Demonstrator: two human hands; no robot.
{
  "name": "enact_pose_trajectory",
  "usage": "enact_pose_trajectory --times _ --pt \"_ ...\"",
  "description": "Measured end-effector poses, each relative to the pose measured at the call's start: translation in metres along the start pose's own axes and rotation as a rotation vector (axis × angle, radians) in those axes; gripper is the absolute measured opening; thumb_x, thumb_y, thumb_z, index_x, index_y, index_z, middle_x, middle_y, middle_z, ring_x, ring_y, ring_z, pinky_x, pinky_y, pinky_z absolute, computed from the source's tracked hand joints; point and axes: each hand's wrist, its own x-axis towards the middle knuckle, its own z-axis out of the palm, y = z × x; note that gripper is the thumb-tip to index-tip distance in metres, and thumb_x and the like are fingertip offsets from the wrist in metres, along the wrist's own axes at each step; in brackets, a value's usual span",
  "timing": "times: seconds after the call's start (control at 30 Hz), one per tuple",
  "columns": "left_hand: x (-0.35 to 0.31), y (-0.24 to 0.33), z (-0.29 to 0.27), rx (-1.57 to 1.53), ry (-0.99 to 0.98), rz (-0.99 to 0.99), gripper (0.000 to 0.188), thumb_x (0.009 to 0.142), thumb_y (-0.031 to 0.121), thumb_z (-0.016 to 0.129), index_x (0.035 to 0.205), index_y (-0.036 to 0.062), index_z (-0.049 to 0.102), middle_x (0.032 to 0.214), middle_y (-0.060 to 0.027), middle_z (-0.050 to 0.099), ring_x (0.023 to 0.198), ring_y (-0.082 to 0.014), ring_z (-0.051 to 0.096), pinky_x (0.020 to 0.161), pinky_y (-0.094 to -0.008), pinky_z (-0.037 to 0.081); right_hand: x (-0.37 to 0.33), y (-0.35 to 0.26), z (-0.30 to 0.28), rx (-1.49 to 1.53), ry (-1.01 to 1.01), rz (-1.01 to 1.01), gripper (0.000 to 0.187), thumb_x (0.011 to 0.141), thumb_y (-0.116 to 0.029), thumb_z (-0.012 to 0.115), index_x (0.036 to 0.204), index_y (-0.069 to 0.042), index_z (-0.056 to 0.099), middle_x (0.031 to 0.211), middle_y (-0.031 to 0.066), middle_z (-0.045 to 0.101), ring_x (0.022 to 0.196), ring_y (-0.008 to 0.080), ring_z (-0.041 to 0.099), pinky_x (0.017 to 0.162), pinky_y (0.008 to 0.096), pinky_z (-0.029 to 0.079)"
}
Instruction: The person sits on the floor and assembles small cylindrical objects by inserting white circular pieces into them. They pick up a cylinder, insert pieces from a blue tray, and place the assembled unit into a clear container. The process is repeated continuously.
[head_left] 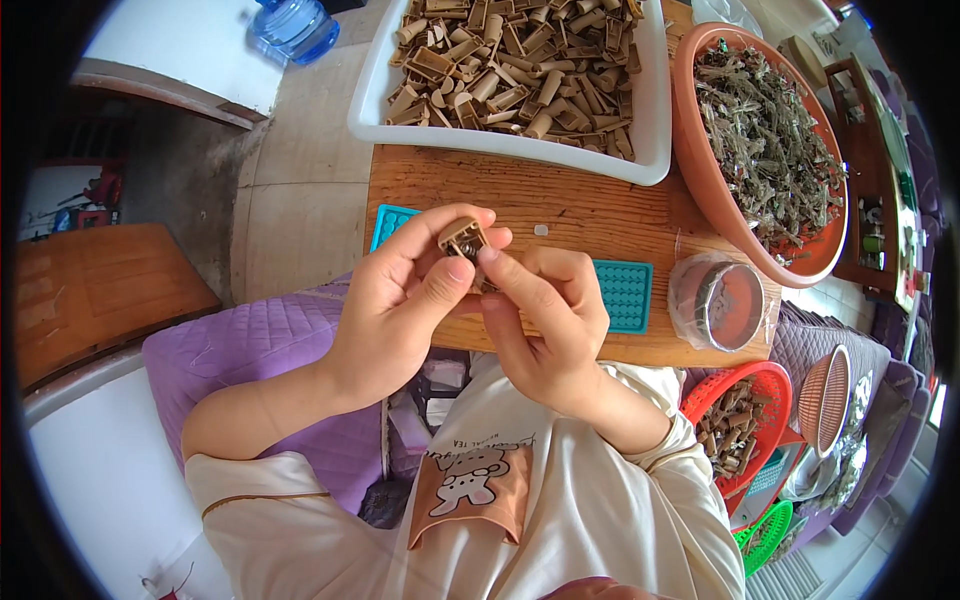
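Note:
In front of my chest, above the wooden table, my left hand (405,285) grips a small brown plastic casing (461,238) between thumb and fingers. Its rounded end points up, and its open side shows small dark and metallic parts that I cannot make out. My right hand (550,325) is closed in a pinch, with the index fingertip against the casing's right edge. The casing's lower end is partly hidden by fingers. Partly covered by the hands, a teal moulded tray (624,296) lies to the right, and the corner of another teal tray (391,225) shows at the left.
A white bin (500,146) of brown casings stands at the table's far side. Right of it is an orange basin (690,130) of thin, clear-looking parts. A plastic-lined round container (735,305) sits at the table's right edge. Below are a red basket (775,385) and purple seats (240,345).

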Motion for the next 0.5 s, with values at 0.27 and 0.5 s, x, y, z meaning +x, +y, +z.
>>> enact_pose_trajectory --times 0.27,0.5 --pt "-0.0002 -0.0012 0.0004 0.159 0.002 0.108 0.032 0.088 0.015 0.045 0.115 -0.0005 0.040 0.106 -0.0102 0.052 0.097 -0.0115 0.050 0.078 -0.0236 0.045 0.0008 0.0022 0.0031 -0.028 0.037 -0.081 0.032 0.064 0.010 0.060 0.094 0.000 0.057 0.081 0.0095 0.049 0.062 0.0159 0.051 0.048 0.0244 0.042" --pt "-0.0033 0.0025 -0.0023 0.205 -0.009 0.097 0.032 0.087 0.019 0.046 0.115 0.0032 0.040 0.104 -0.0085 0.053 0.081 -0.0064 0.052 0.052 -0.0165 0.046 -0.0004 -0.0002 0.0024 0.032 0.074 -0.047 0.029 0.064 0.011 0.058 0.091 0.001 0.057 0.079 0.0093 0.051 0.064 0.0169 0.051 0.049 0.0237 0.042"
